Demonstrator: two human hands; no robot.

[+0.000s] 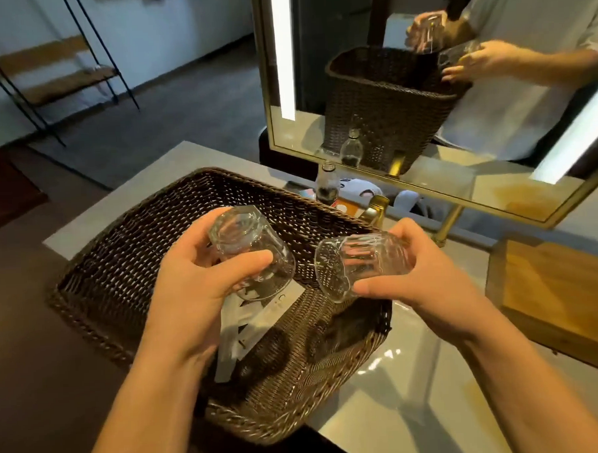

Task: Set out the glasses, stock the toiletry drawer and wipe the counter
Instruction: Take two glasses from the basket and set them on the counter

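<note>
the left hand [193,279] wraps a smooth clear glass [252,250] turned base-up, thumb across its side and fingers curled behind it, while the right hand [416,272] pinches a ribbed glass [357,265] lying on its side, thumb under the rim and fingers over the top. both glasses hang above the wicker basket [128,268], which sits at the counter's [418,409] left end and holds pale packets [247,324]. the glasses look rigid, breakable and slick, with thick, probably heavy bases. the safest hold is likely around the mid-wall, not the rim; the ribbed one should grip better. they are close enough to knock together.
</note>
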